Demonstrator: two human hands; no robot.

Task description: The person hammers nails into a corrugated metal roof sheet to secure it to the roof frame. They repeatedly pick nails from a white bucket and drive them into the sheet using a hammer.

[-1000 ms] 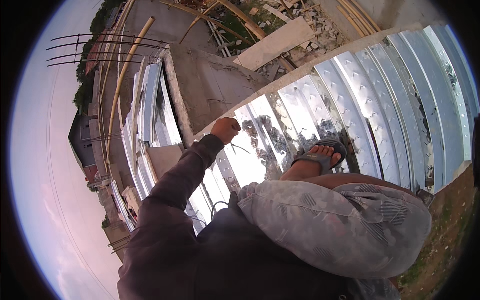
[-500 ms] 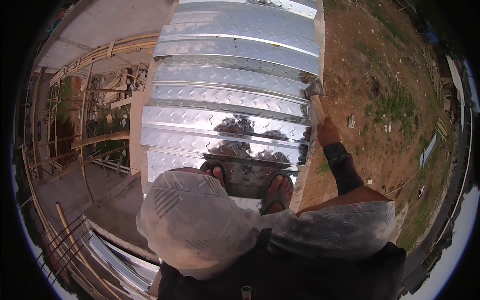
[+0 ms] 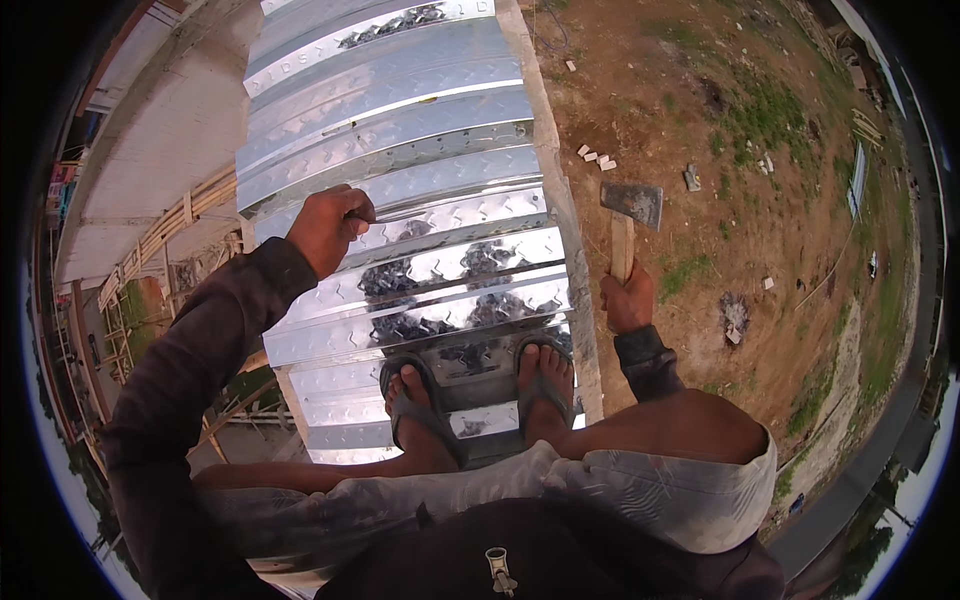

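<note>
My right hand (image 3: 630, 298) is wrapped round the wooden handle of a hatchet (image 3: 634, 205), whose dark steel head points up over the right edge of the ribbed metal decking (image 3: 400, 130). Out over the decking's left part, my left hand (image 3: 333, 228) has its fingers curled in and pressed together. Anything between those fingertips is too small to make out. Both my feet (image 3: 547, 390), in dark flip-flops, stand on the shiny sheets, where dark reflections show in front of them.
A narrow concrete edge (image 3: 565, 240) borders the decking on the right, with earth ground (image 3: 690, 330) far below. White blocks (image 3: 600, 158) lie down there. To the left, bamboo poles (image 3: 190, 215) and a concrete slab (image 3: 150, 150) flank an open drop.
My left hand has come into view over the decking. The right hand has lifted the hatchet off the decking's right edge, and my view has shifted.
</note>
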